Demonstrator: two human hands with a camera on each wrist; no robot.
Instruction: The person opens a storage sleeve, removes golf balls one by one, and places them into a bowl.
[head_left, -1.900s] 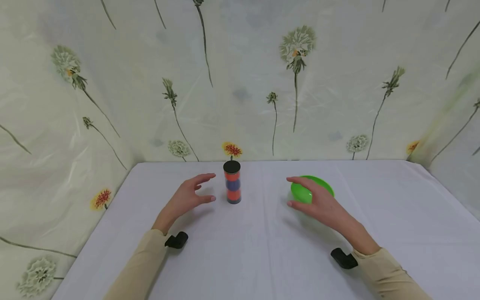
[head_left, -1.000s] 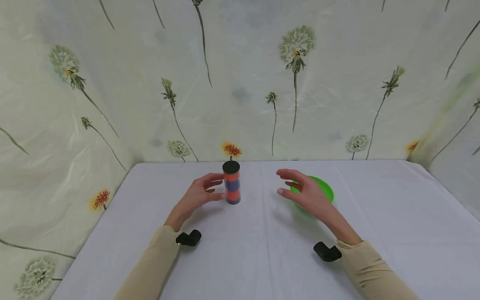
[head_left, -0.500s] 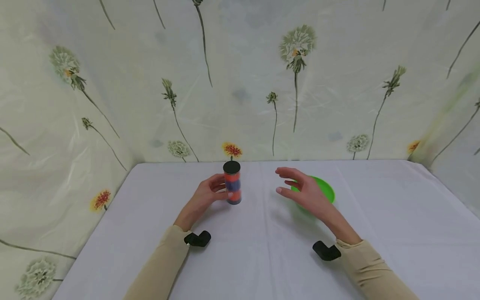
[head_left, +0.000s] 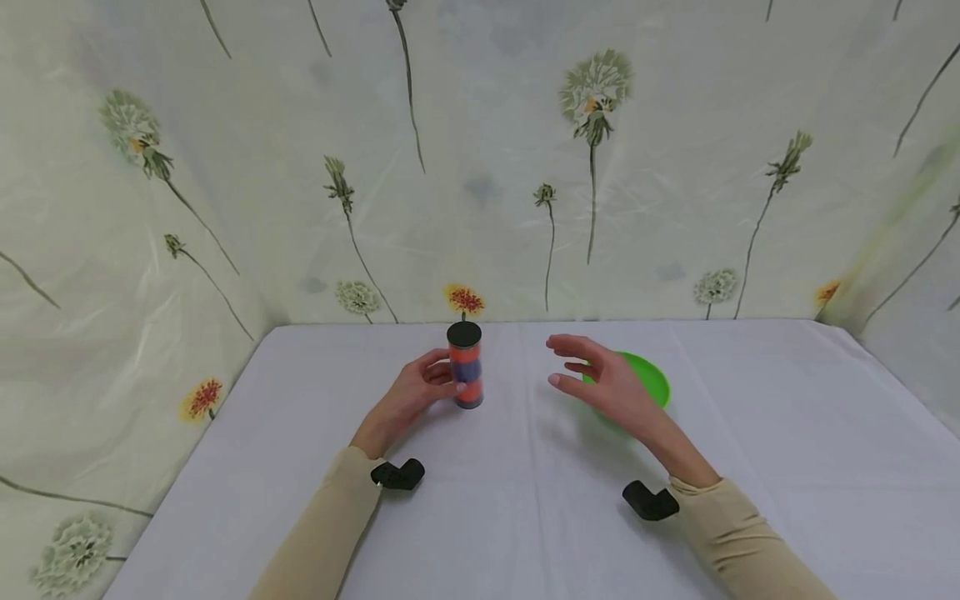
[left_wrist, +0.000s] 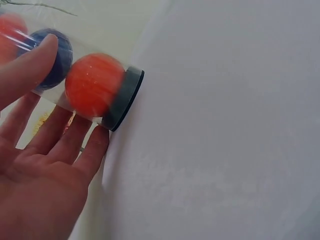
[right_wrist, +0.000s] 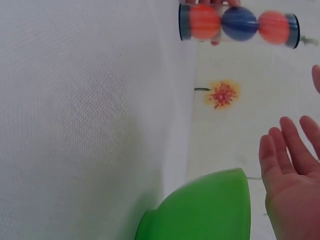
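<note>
Upright on the table stands a clear tube of balls [head_left: 468, 371] with a black lid, holding two orange balls and a dark blue one between them. My left hand [head_left: 414, 392] grips it from the left, thumb in front and fingers behind; the left wrist view shows the thumb over the blue ball [left_wrist: 62, 60]. My right hand [head_left: 611, 385] hovers just over and left of a green bowl [head_left: 652, 379], holding nothing. In the right wrist view its fingers [right_wrist: 295, 147] are spread and relaxed, apart from the bowl [right_wrist: 210, 210], which the hand partly hides in the head view.
A white cloth [head_left: 495, 508] covers the table. Behind and at both sides hangs a pale curtain [head_left: 480, 167] printed with dandelions. A small black wrist camera [head_left: 399, 475] sits at the left cuff, another camera [head_left: 650, 502] at the right cuff.
My left hand has moved right and come round the tube of balls. My right hand has shifted a little left, off the front of the bowl. Tube and bowl have stayed put.
</note>
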